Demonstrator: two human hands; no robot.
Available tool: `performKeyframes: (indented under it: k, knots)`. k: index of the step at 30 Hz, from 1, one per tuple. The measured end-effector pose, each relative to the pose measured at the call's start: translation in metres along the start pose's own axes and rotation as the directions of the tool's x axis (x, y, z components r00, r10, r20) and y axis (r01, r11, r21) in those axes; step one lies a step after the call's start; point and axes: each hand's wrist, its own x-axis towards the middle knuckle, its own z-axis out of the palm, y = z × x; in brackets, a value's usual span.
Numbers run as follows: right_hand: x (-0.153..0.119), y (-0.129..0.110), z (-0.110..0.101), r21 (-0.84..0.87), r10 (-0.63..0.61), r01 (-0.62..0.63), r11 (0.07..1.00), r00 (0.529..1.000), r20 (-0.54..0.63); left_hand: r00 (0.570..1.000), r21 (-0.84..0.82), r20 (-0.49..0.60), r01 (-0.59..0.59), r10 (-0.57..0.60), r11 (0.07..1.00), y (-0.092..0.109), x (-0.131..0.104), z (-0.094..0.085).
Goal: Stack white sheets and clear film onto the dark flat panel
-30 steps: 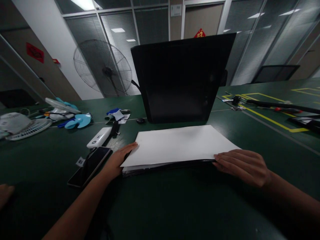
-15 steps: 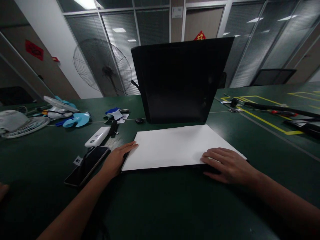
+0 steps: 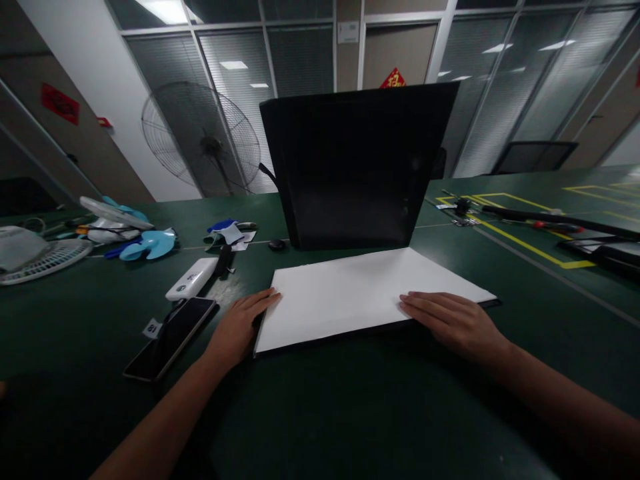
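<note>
In front of me on the table lies a flat white sheet or panel (image 3: 340,293) with a black edge showing under its near side and right corner. My left hand (image 3: 243,327) rests at its left edge, fingers stretched over the white surface; the thumb is hidden. On the near right part of the white surface, my right hand (image 3: 453,325) lies with fingers extended flat and together. Neither hand visibly grips anything. Just behind the white panel stands a large black panel (image 3: 360,167), leaning slightly.
Left of my left hand are a dark phone (image 3: 173,339) and a white device (image 3: 193,279). Fan parts, including a light-blue blade (image 3: 149,245), lie far left. A black mouse (image 3: 277,245) sits by the black panel. Black rods and tools (image 3: 555,217) are at right.
The white panel has turned slightly, its near left corner coming toward me and its right corner moving away. My right fingers have gone from curled at the near edge to flat on top.
</note>
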Motion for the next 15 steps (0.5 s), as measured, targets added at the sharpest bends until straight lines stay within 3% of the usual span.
performKeyframes:
  k: [4, 8, 15]
  knots:
    - [-0.004, 0.016, -0.013, -0.094, 0.103, -0.104, 0.99, 0.995, -0.014, 0.996, -0.063, -0.058, 0.07, -0.073, 0.996, -0.002, -0.001, 0.004]
    - [-0.018, 0.036, -0.037, -0.221, 0.166, -0.157, 0.963, 0.986, 0.023, 0.992, -0.07, -0.043, 0.114, -0.117, 0.991, -0.005, -0.001, 0.006]
    - [-0.09, 0.064, -0.079, -0.376, 0.187, -0.154, 0.914, 0.981, 0.054, 0.993, -0.072, 0.029, 0.114, -0.112, 0.991, -0.01, -0.002, 0.011]
